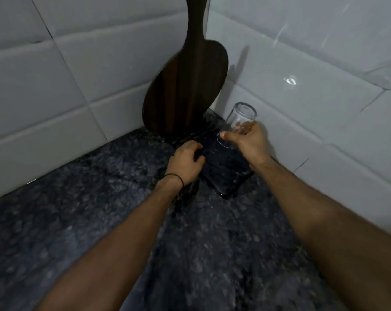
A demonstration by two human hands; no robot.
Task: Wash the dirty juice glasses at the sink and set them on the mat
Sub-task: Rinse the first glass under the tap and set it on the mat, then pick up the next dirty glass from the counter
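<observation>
A clear juice glass (241, 115) is upside down and tilted, its rim low over the far end of a dark mat (226, 173) in the counter's corner. My right hand (248, 140) grips the glass near its rim, thumb across the front. My left hand (185, 162) rests on the mat's left edge with its fingers curled onto it. Whether the rim touches the mat I cannot tell.
A dark wooden paddle board (185, 86) leans upright in the tiled corner just behind the mat. White tiled walls (302, 108) close in on the back and right. The dark speckled stone counter (100, 221) stretches to the left and toward me.
</observation>
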